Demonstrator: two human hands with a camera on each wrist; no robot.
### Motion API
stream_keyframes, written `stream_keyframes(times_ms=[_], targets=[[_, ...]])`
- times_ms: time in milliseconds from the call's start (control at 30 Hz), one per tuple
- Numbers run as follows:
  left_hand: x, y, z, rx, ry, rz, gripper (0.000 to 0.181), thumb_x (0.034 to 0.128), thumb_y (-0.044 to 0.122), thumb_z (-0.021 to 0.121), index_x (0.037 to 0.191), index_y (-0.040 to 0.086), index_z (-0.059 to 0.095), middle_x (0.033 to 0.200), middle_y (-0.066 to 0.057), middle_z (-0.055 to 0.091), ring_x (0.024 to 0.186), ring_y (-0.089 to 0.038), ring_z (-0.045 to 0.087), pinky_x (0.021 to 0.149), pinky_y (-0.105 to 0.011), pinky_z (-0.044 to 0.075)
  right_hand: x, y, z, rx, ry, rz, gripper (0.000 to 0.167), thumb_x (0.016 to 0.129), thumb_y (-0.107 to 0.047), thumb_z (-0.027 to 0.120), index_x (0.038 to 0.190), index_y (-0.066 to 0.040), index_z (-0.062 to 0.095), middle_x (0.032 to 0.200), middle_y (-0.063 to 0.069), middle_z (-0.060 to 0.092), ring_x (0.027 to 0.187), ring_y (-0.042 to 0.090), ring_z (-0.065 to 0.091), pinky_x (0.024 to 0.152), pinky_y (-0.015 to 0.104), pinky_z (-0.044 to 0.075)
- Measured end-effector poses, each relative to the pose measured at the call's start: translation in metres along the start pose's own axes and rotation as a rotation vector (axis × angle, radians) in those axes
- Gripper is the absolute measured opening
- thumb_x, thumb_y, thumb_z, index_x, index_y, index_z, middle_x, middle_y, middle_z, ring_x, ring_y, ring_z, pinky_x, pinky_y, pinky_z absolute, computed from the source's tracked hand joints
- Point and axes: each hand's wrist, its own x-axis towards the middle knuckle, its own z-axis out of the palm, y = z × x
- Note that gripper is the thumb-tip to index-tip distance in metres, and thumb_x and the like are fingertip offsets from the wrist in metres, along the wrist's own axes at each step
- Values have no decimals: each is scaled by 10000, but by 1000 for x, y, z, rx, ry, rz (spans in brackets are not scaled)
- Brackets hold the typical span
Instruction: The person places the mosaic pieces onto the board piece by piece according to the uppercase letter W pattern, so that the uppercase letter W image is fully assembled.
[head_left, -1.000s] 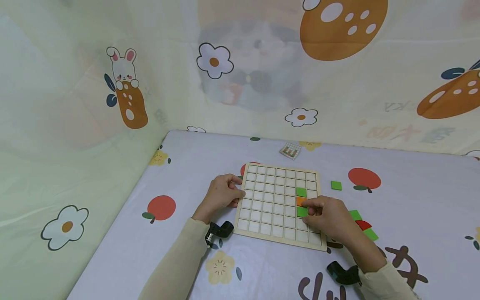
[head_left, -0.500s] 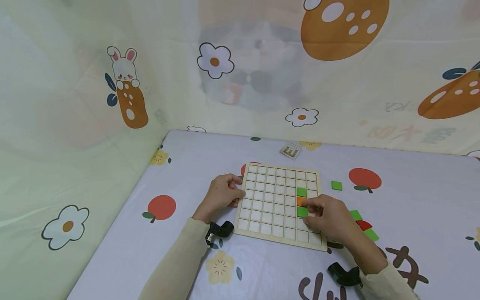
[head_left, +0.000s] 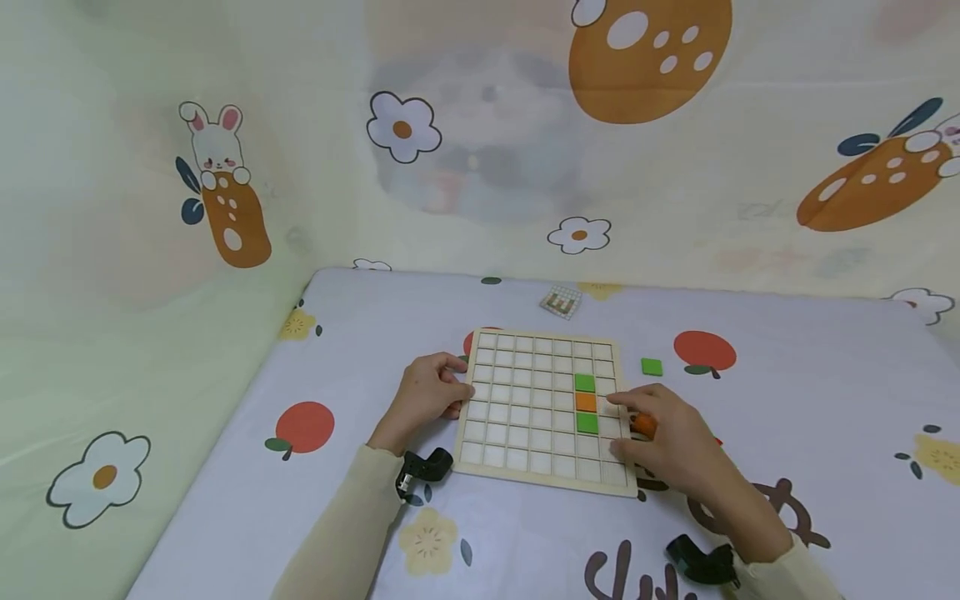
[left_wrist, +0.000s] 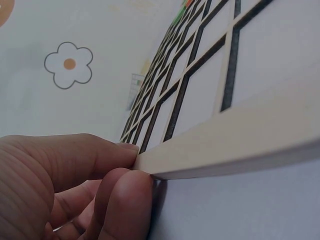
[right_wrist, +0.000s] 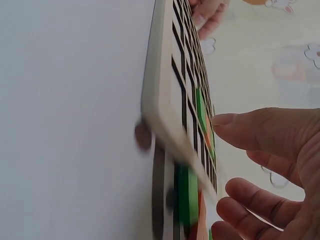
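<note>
A pale wooden grid board (head_left: 517,392) lies on the table. Green tile (head_left: 585,382), orange tile (head_left: 586,402) and another green tile (head_left: 587,422) fill a column of cells near its right side. My left hand (head_left: 423,396) pinches the board's left edge between thumb and finger; the left wrist view shows the rim (left_wrist: 200,155) close up. My right hand (head_left: 671,437) is over the board's right edge, thumb and fingers apart, holding nothing. Between them an orange shape (head_left: 643,425) shows beside the board. In the right wrist view, a loose green tile (right_wrist: 187,192) lies past the rim.
One green tile (head_left: 652,367) lies right of the board. A small printed pattern card (head_left: 561,302) is behind it. A bit of red (head_left: 718,442) peeks out behind my right hand. Black wrist devices (head_left: 701,560) are on both wrists.
My right hand has drawn back right from the tiles, its thumb and forefinger spreading apart. The left hand keeps its hold on the board. The head view has shifted slightly.
</note>
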Motion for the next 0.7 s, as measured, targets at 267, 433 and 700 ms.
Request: stream_keyframes(times_ms=[267, 433, 700], targets=[[-3, 2, -1, 21, 9, -8, 292, 874, 0, 779, 1152, 9, 691, 789, -75, 625, 501, -116, 601, 483, -223, 546, -22, 32, -16, -57, 81, 44, 568, 781, -125, 912, 1303, -31, 707, 1258, 199, 629, 1085, 364, 617, 826, 494, 597], [-4, 1, -2, 28, 14, -5, 294, 873, -4, 779, 1152, 5, 687, 780, -79, 636, 500, -120, 602, 487, -231, 553, -34, 52, -27, -90, 109, 88, 559, 785, -129, 905, 1292, -14, 701, 1240, 234, 633, 1076, 414, 624, 768, 520, 601], [-3, 2, 1, 37, 14, -7, 293, 873, -2, 780, 1150, 8, 685, 774, -76, 628, 510, -125, 596, 494, -233, 553, -46, 74, -41, -88, 108, 149, 410, 854, -123, 845, 1219, 26, 730, 1103, 186, 656, 970, 379, 653, 698, 390, 587]])
